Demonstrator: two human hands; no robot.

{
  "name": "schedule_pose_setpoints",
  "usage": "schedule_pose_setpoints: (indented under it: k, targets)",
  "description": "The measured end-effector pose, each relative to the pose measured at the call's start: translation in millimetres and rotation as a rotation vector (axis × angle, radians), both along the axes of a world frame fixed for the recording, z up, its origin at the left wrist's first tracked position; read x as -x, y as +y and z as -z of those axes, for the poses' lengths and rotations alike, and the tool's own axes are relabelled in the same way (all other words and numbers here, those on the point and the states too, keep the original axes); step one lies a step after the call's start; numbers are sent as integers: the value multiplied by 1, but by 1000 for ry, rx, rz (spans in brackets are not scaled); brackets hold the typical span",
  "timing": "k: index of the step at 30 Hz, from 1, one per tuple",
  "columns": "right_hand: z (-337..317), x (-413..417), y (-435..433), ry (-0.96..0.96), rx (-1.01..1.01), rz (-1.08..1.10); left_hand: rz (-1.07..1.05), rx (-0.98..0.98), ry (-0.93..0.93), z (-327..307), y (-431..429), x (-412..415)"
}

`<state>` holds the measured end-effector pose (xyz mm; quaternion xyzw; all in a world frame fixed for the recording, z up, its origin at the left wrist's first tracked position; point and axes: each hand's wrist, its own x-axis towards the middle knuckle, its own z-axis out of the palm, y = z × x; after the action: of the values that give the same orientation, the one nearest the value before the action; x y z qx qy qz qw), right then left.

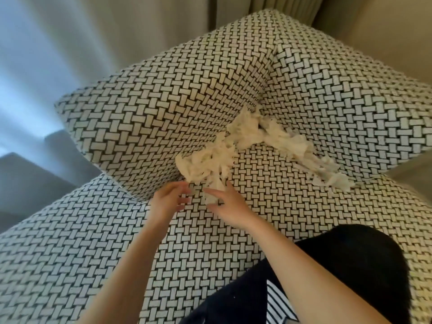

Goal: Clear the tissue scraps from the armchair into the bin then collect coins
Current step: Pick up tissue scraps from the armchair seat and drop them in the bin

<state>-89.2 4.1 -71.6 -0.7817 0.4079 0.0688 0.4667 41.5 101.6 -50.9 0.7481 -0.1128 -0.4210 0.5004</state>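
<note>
- Tissue scraps (247, 134), white and torn into ragged shreds, lie in a long heap along the crease where the armchair's seat meets its back cushions.
- Heap runs from a clump near the middle of the seat, up into the corner between the two back cushions, then off to the right in thinner wisps that end near the right edge of the seat.
- Armchair (145, 113) is covered in a black-and-white basket-weave fabric; its seat (81, 242) fills the lower half of the view.
- Right hand (228, 205) reaches in from the lower right, thumb up and fingers pointing left, pinching the lowest strand of the tissue scraps between thumb and fingers.
- Left hand (169, 198) hovers just beside that clump on its left, fingers loosely curled and spread, gripping nothing; its fingertips are near the tissue, but motion blur hides whether they touch it.
- Both hands sit close together over the seat, with a narrow gap of fabric between them.
- Dark garment (350, 253) with a striped panel (278, 302) lies at the lower right, under the right forearm.
- Pale curtains (117, 26) hang behind the armchair, and a grey upholstered piece (23, 181) stands at the left edge.
</note>
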Motion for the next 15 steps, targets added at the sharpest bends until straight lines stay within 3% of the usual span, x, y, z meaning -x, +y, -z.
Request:
schedule_pose_setpoints:
  k: [3, 10, 15]
  targets:
    - [9, 3, 10, 63, 84, -70, -21, -21, 8, 5, 8, 3]
    - [2, 29, 13, -21, 180, -69, -142, -26, 14, 6, -2, 12]
    - [1, 46, 5, -22, 197, 32, -179, -29, 47, 7, -18, 18]
